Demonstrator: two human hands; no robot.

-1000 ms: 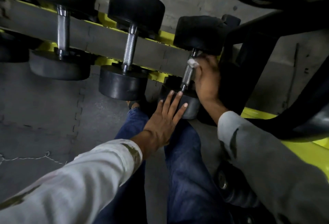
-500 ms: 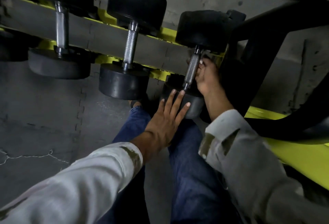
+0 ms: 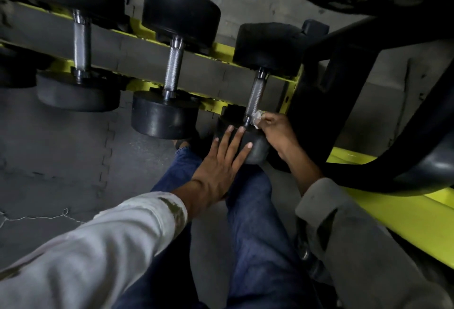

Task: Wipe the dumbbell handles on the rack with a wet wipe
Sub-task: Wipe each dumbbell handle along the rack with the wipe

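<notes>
Three whole dumbbells (image 3: 174, 68) on rack (image 3: 222, 51). Left hand (image 3: 218, 163) spread flat on rightmost weight (image 3: 256, 147); right hand (image 3: 277, 129) pinches one wipe (image 3: 258, 115) against handle (image 3: 255, 95).

The right hand (image 3: 276, 130) has slid the wet wipe (image 3: 258, 115) down the handle (image 3: 255, 95) (now at its lower end).

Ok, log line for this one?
rightmost dumbbell handle | right hand pinches wet wipe at near end | left hand flat on near head

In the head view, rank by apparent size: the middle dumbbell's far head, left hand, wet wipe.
Largest: middle dumbbell's far head.
Next: left hand, nearer the camera, so real size unsure.
Smallest: wet wipe, pinched by the right hand.
</notes>
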